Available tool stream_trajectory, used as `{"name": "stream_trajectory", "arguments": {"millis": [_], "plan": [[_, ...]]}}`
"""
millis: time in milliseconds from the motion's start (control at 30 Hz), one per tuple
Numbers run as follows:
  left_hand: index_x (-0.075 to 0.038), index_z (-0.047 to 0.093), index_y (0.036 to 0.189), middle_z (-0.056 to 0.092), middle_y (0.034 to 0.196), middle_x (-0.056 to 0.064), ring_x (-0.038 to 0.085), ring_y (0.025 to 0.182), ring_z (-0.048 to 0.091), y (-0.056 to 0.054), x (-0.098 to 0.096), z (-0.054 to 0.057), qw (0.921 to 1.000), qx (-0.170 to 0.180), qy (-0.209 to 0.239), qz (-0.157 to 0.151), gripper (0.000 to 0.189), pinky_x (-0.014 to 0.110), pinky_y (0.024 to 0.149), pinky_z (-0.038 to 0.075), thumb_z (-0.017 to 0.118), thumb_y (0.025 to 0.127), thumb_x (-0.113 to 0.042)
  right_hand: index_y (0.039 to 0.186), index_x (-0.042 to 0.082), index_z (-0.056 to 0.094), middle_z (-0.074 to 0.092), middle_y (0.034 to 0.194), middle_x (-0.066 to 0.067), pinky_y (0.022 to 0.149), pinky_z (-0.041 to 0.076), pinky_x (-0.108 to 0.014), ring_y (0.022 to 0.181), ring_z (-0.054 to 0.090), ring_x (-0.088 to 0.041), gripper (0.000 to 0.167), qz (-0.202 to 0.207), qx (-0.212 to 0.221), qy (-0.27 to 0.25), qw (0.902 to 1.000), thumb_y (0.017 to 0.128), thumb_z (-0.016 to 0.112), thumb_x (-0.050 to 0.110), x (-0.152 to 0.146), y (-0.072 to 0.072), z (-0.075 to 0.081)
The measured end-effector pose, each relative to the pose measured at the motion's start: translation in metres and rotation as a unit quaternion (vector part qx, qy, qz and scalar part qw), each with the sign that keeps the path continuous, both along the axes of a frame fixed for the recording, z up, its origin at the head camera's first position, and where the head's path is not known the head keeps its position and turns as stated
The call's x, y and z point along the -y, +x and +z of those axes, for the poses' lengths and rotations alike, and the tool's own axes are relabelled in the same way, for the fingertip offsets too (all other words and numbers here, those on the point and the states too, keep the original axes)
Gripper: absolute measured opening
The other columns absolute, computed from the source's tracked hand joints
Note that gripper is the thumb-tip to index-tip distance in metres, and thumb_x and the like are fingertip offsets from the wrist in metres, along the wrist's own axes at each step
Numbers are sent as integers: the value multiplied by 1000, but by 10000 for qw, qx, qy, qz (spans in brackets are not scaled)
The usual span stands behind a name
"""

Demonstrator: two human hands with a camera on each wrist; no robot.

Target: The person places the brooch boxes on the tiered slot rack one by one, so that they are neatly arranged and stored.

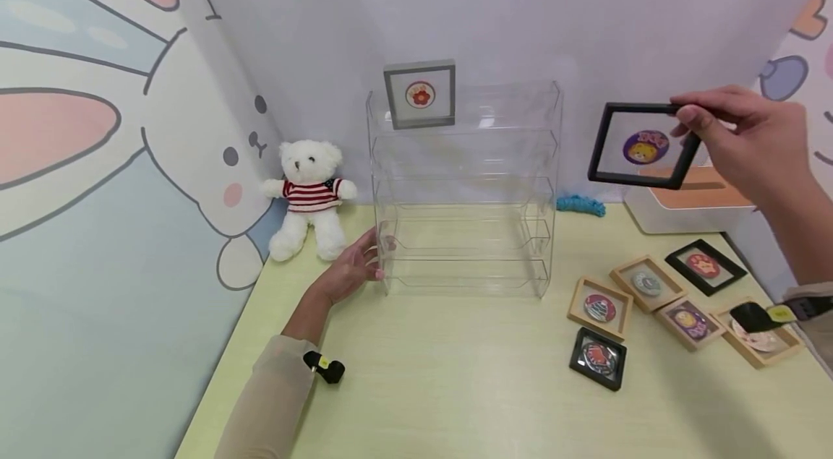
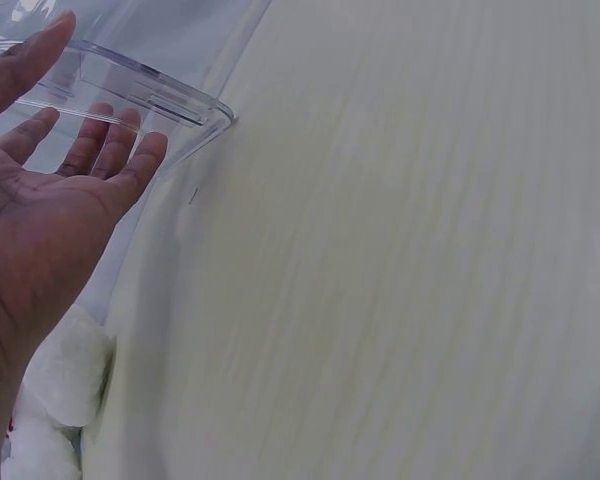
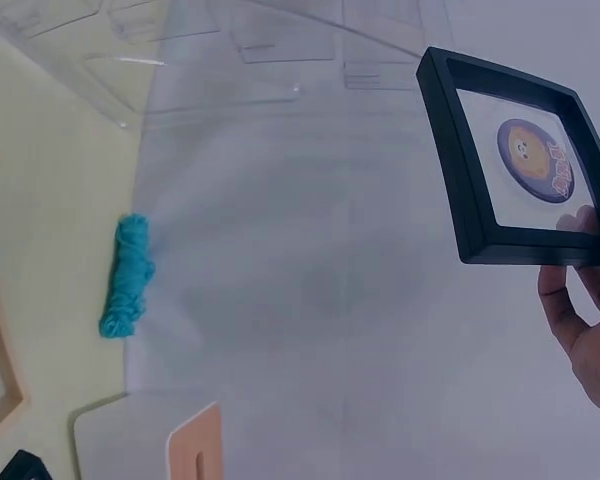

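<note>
My right hand (image 1: 748,134) holds a black square display frame (image 1: 608,144) up by its right side, thumb in front; a round purple badge with a yellow bear shows behind its clear window. The right wrist view also shows this frame (image 3: 470,190), with the fingers at its edge. Low on the left side of a clear tiered acrylic rack (image 1: 465,253), my left hand (image 1: 348,275) touches the panel with loosely spread fingers. A grey frame (image 1: 419,112) with a red flower badge stands on the rack's top tier.
A white teddy bear (image 1: 309,191) sits left of the rack. On the right lie several wooden and black frames, among them a black one (image 1: 597,359) and a wooden one (image 1: 600,307). Behind them are a blue bundle (image 1: 581,205) and a white box with an orange top (image 1: 709,191).
</note>
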State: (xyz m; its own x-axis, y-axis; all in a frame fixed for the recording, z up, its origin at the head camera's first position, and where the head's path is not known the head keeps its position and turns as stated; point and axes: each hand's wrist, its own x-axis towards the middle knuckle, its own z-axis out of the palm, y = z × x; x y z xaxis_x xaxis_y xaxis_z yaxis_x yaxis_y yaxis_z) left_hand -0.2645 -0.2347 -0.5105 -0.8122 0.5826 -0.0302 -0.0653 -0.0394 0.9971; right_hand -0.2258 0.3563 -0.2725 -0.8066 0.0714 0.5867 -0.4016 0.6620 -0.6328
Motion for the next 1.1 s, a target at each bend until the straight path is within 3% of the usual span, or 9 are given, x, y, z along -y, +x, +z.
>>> {"name": "stream_trajectory", "arguments": {"millis": [233,367,433,500,600,667,900,1033,1100], "plan": [[-19,5,180,19,180,24,45,166,19,0,1,0,9999,63,82,-52,106,32,110,51,59,96,17,135,5,79,71,106,22,83,50,-3,91,71,10,30,530,-90,-638,9965,108,69,15,35,-26,26],[-22,7,180,20,180,23,46,167,20,0,1,0,10000,28,1,-46,106,36,113,48,61,97,14,130,-3,79,76,104,13,89,54,-7,89,75,2,29,956,-185,-1165,9884,105,72,11,54,-42,33],[-23,8,180,21,179,23,46,166,20,0,1,0,10000,9,-17,-33,105,37,114,47,62,97,14,129,-6,78,78,103,8,91,55,-9,88,77,-3,30,1244,-181,-1631,9786,103,74,9,63,-50,36],[-24,9,180,22,178,24,47,166,21,0,1,0,10000,-7,-16,-27,105,38,114,46,62,97,14,127,-10,78,79,103,1,91,58,-13,87,78,-8,32,1596,-211,-2216,9617,101,76,8,71,-57,39],[-23,10,180,24,177,24,48,165,21,-1,1,-1,10000,-28,16,-21,105,36,113,48,62,97,14,125,-14,77,80,103,-9,89,62,-21,85,79,-17,35,2144,-205,-3271,9201,96,80,6,84,-66,44],[-22,10,180,25,176,22,47,165,22,-1,0,-2,10000,-43,38,-28,105,35,112,48,62,97,15,125,-13,77,81,102,-12,87,64,-24,85,80,-21,38,2303,-166,-3780,8965,93,83,7,91,-70,48],[-17,9,180,34,171,14,46,163,24,-1,0,-3,9997,-151,118,-119,103,37,117,47,61,97,16,129,-5,78,79,109,-14,87,66,-30,95,79,-27,40,2202,206,-4925,8417,92,83,10,108,-80,58],[-19,10,180,37,168,9,43,163,25,0,0,-3,9999,-117,74,-76,103,36,116,48,62,97,16,131,-3,78,76,113,-15,90,66,-38,98,78,-28,40,2142,370,-5532,8042,92,81,7,115,-88,61],[-20,11,180,35,170,11,43,163,24,0,-1,-3,9999,-62,64,-45,104,35,115,49,61,97,17,131,-2,78,76,113,-15,93,67,-41,99,79,-29,40,2128,385,-5694,7931,91,82,5,118,-92,60]]}}
